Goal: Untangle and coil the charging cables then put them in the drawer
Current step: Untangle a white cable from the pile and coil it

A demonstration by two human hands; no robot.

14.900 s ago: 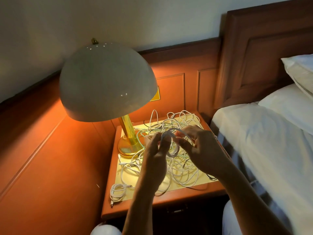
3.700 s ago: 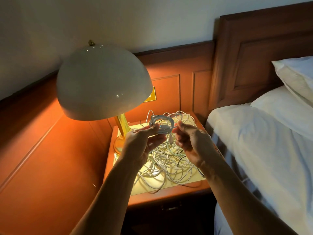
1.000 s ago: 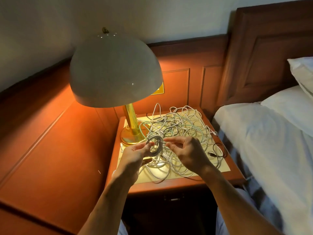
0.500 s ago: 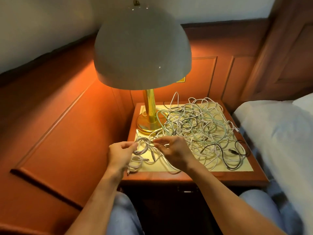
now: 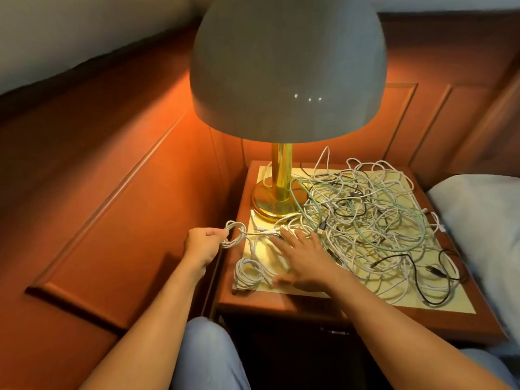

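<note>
Standing behind: lamp [image 5: 284, 66], lit.
Counter [image 5: 281, 305]: tangled cables [image 5: 365, 220] cover its right side.
Your right grip [image 5: 302, 260]: fingers straight, flat on those cables.
Your left grip [image 5: 204, 242]: pinching small coil [image 5: 235, 235] at the counter's left edge.
Loose coil [image 5: 249, 273]: front-left corner.

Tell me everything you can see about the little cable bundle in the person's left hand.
The small coil is thin white cable, plastic-looking, wound into a few loose loops. The left hand pinches one side, holding it in the air just off the left edge of the nightstand. A loose tail runs right from it toward the tangle, passing the fingertips of the open right hand.
</note>
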